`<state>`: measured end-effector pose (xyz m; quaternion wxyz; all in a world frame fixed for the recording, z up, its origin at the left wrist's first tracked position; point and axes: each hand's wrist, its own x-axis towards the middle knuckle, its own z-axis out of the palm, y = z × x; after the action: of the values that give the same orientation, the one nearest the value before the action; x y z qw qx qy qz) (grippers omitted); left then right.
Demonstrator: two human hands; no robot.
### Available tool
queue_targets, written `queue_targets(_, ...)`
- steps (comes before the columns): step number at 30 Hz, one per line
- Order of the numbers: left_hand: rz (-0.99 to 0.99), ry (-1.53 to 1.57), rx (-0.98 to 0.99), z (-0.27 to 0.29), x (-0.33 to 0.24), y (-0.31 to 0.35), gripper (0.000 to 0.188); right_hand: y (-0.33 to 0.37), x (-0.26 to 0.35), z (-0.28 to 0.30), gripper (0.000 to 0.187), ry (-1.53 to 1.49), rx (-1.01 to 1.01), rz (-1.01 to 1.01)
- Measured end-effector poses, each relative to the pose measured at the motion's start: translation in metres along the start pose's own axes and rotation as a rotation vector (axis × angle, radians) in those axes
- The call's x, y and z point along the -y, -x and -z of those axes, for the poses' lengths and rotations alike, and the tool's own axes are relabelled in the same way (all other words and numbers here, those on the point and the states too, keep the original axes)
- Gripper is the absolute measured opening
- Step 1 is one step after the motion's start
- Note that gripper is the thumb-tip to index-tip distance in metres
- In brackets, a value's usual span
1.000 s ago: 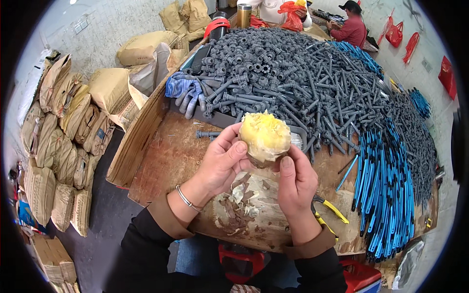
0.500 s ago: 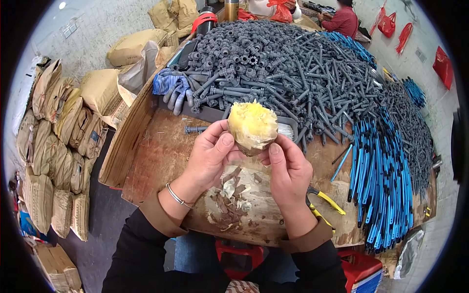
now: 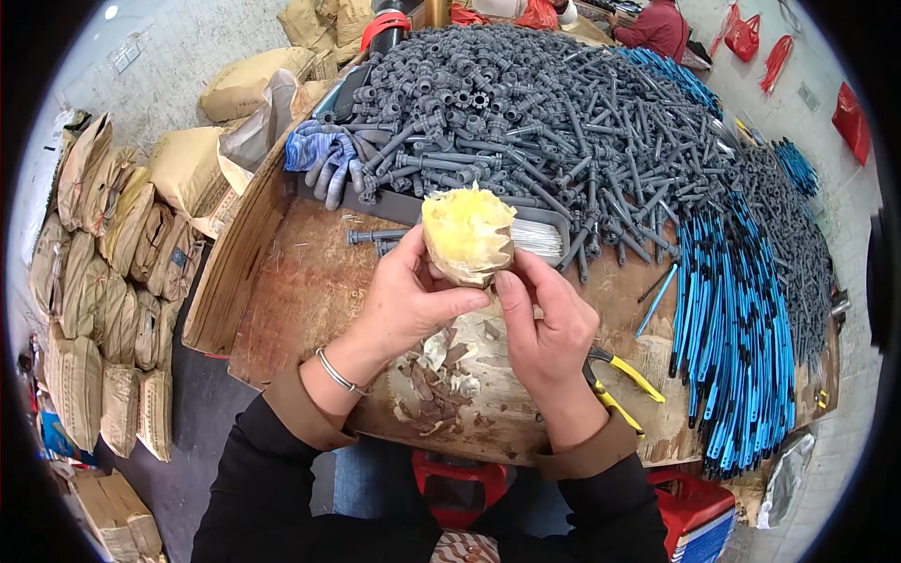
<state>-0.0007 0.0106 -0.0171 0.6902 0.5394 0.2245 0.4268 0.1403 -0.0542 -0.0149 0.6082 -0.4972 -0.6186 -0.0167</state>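
Head view: left hand [image 3: 404, 300] is cupping the yellow tuber [image 3: 465, 235] low on its left side, fingers curling behind, thumb lying across under it. Right hand [image 3: 549, 324] is nearly pinching at its lower right edge, thumb against the brown skin; can't tell if it's gripping any. Tuber is likely weighing little, feeling soft, moist, crumbly on the ragged top; best hold would be the skin-covered base, lightly. Below the grip, papery peel scraps [image 3: 436, 389] are littering worn wooden board [image 3: 291, 310]; beyond it, stiff gray tubular plastic parts [image 3: 526, 103] are heaping up.
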Motion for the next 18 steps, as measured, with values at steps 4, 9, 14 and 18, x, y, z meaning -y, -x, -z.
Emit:
queue_targets(4,-0.064,-0.049,-0.066,-0.005,0.003,0.002,0.069,0.004,0.001,-0.002,0.017,-0.008,-0.027,-0.056)
queue_targets(9,-0.092,-0.171,-0.143,-0.006,0.013,0.002,0.069,0.006,0.001,-0.002,0.014,0.067,0.012,-0.126)
queue_targets(14,-0.203,-0.284,-0.206,-0.008,0.019,0.002,0.069,0.006,0.001,-0.005,0.012,0.119,0.001,-0.046)
queue_targets(18,-0.265,-0.372,-0.257,-0.012,0.02,0.006,0.069,0.008,0.001,-0.004,0.013,0.142,-0.008,-0.047)
